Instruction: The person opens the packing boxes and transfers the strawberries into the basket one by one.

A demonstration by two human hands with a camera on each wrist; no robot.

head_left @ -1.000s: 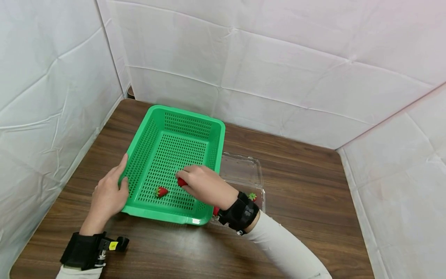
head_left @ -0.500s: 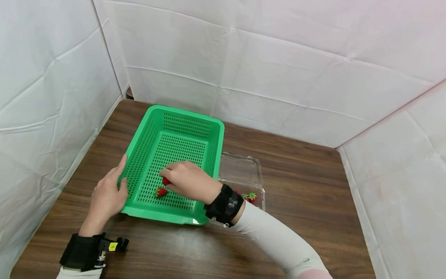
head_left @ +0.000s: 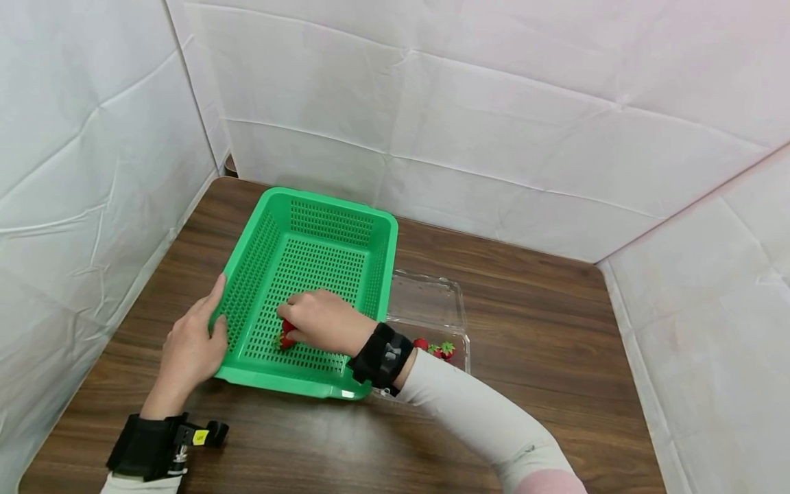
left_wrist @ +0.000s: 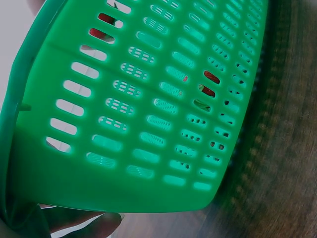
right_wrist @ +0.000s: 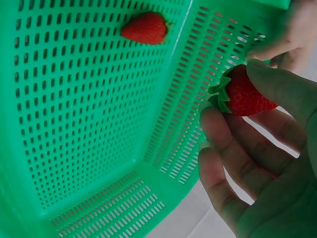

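Right hand [head_left: 321,321] pinched strawberry [right_wrist: 243,92] low over green basket [head_left: 259,257] floor, near front-left corner; placing step. Left hand [head_left: 191,346] gripped left rim. Next: release beside lying strawberry [right_wrist: 145,28].

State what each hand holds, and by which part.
Right hand pinches a strawberry by its red body. Left hand grips the green basket by its left wall.
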